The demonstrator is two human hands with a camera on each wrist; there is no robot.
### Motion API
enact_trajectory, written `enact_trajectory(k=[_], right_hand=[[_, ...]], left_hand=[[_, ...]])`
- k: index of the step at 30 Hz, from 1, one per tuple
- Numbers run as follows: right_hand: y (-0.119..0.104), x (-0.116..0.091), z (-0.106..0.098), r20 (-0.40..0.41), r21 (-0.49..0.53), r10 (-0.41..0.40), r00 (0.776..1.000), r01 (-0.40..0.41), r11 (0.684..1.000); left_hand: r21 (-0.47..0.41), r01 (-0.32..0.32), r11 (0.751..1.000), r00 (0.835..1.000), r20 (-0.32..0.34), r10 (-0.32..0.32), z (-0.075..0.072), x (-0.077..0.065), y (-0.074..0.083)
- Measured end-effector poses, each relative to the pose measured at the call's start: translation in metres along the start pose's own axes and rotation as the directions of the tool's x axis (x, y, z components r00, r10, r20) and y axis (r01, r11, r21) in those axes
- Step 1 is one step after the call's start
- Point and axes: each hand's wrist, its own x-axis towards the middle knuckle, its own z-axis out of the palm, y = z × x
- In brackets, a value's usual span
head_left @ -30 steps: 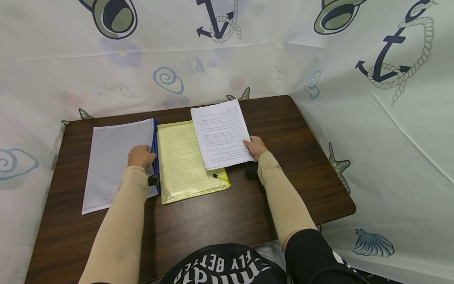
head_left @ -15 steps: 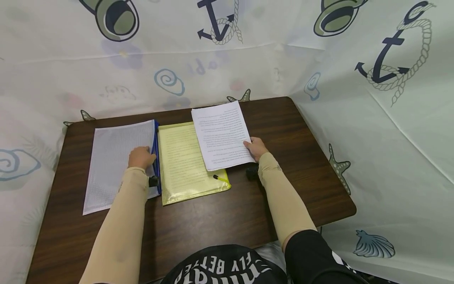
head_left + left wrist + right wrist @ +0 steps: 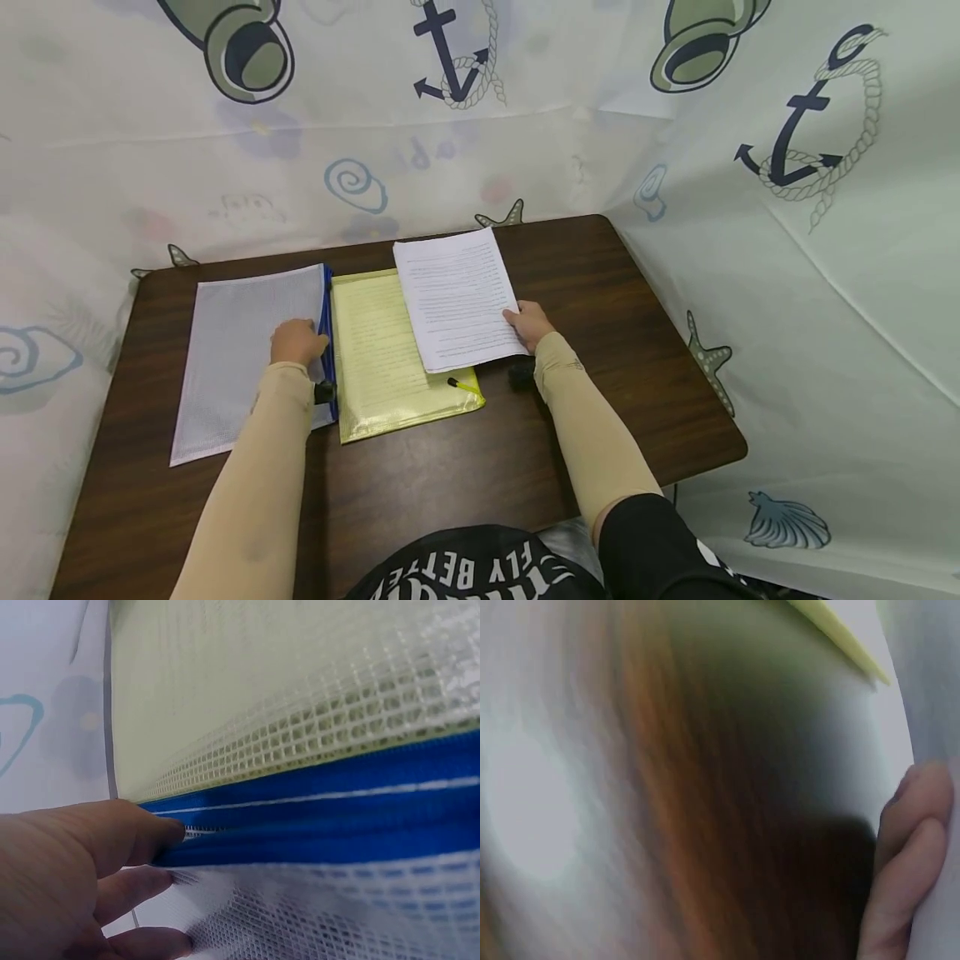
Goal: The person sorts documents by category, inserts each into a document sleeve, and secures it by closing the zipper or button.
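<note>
In the head view, my left hand (image 3: 296, 342) is at the blue-zipped right edge of a white mesh zip pouch (image 3: 232, 358). The left wrist view shows the thumb on the blue zipper band (image 3: 330, 817), with fingers against the mesh below it. My right hand (image 3: 531, 325) grips several printed sheets (image 3: 457, 300) by their lower right edge, thumb on top. In the right wrist view, curled fingers (image 3: 911, 862) press against the underside of the paper. The sheets overlap the upper right of a yellow mesh pouch (image 3: 382, 367), through which lines of text show.
A yellow zipper pull (image 3: 468, 386) with a black end lies at the yellow pouch's lower right. The brown wood-grain table (image 3: 630, 375) extends to the right and in front. A white patterned curtain (image 3: 585, 83) hangs behind and beside it.
The head view has tilted up slightly. The sheets and my right hand have shifted a little left over the yellow pouch. My left hand stays at the blue zipper edge.
</note>
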Motion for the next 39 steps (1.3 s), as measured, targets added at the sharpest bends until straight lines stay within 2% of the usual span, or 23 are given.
enact_trajectory(k=[9, 16, 23, 30, 35, 39], right_hand=[[0.010, 0.000, 0.006, 0.002, -0.033, 0.008, 1.000, -0.008, 0.999], [0.013, 0.003, 0.003, -0.001, -0.049, -0.002, 1.000, 0.002, 0.999], [0.013, 0.001, 0.005, -0.010, -0.045, 0.002, 1.000, -0.002, 0.999], [0.010, -0.003, 0.011, -0.030, -0.013, -0.005, 1.000, 0.005, 1.000], [0.006, -0.007, 0.024, 0.015, 0.055, -0.005, 1.000, 0.004, 0.998], [0.001, -0.009, 0.031, 0.028, 0.064, -0.021, 0.999, 0.019, 0.998]], left_hand=[[-0.012, 0.026, 1.000, 0.999, 0.034, -0.025, 0.007, 0.000, -0.001], [-0.052, 0.034, 0.998, 0.999, 0.007, -0.033, 0.008, -0.004, 0.002], [-0.070, 0.045, 0.997, 0.999, 0.023, -0.043, 0.009, -0.001, -0.002], [-0.069, 0.028, 0.997, 0.999, -0.013, -0.029, 0.011, -0.001, -0.002], [-0.060, 0.019, 0.998, 0.999, -0.038, -0.022, 0.009, -0.002, 0.002], [-0.053, 0.001, 0.999, 0.998, -0.055, -0.004, 0.006, -0.002, 0.005]])
